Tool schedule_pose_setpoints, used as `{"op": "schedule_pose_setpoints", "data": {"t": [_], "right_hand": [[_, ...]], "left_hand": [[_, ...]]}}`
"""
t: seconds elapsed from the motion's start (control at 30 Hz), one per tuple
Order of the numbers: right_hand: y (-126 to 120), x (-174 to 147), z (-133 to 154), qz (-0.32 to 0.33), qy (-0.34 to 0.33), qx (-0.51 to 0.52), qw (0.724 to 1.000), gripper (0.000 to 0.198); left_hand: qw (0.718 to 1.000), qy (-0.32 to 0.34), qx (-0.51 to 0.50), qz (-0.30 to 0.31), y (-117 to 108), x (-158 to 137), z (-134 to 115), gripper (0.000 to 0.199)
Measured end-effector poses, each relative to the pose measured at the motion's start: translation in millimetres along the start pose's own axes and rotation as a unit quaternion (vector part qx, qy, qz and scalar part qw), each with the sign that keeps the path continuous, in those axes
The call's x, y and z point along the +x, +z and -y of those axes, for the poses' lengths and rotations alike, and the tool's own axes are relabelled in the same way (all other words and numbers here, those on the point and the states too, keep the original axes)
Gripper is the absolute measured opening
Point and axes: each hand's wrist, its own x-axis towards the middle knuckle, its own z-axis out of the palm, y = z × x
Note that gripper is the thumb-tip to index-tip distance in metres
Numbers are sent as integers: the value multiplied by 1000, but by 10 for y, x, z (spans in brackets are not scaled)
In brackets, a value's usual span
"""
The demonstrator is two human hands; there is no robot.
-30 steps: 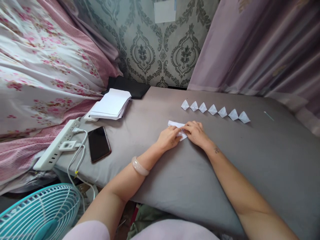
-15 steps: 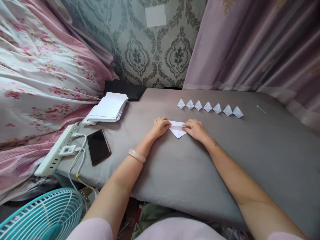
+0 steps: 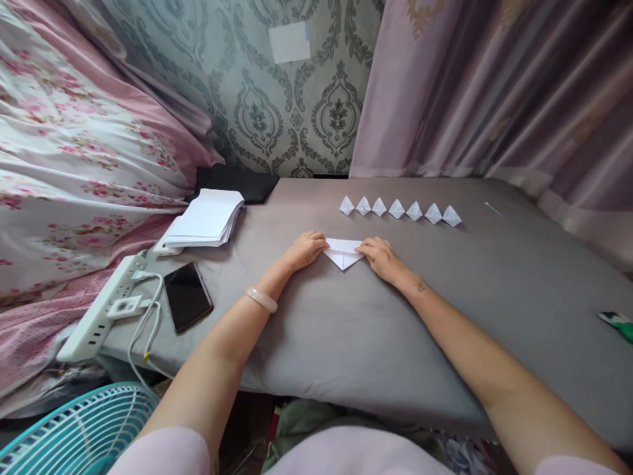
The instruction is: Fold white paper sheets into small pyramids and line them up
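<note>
A white folded sheet of paper (image 3: pixel 343 258) lies on the grey cloth-covered table, its point toward me and a flap folded along the far edge. My left hand (image 3: pixel 307 250) pinches its left corner, and a pale bangle (image 3: pixel 262 300) circles that forearm. On the opposite corner, my right hand (image 3: pixel 380 256) grips the paper between thumb and fingers. Beyond the hands, a row of several small folded paper pieces (image 3: pixel 397 209) stands on the table, slightly to the right.
At the left are a stack of white paper (image 3: pixel 205 218), a dark phone (image 3: pixel 188 297) and a white power strip (image 3: pixel 101 313) with cables. A teal fan (image 3: pixel 84 429) stands at lower left. A green-and-white packet (image 3: pixel 618 323) lies at the right edge.
The camera view has turned slightly right, bringing the green packet into view. The far flap of the paper now lies flatter, and both hands still hold its corners.
</note>
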Motion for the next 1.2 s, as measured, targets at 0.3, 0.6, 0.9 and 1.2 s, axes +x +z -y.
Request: {"op": "schedule_pose_setpoints", "data": {"t": [0.3,0.6,0.9,1.2], "right_hand": [[-39,-102,105,20,-7,-52,998,41],[-145,-201,202,40,16,-45,998,44],[-65,71,868,52,132,-174,974,46],[-15,-98,881,22,165,-158,973,44]], "left_hand": [[997,38,56,38,-54,-37,-46,39],[994,-4,86,63,-154,-102,-223,38],[975,-137,172,31,38,12,-857,35],[966,-208,150,39,66,-53,-973,40]]}}
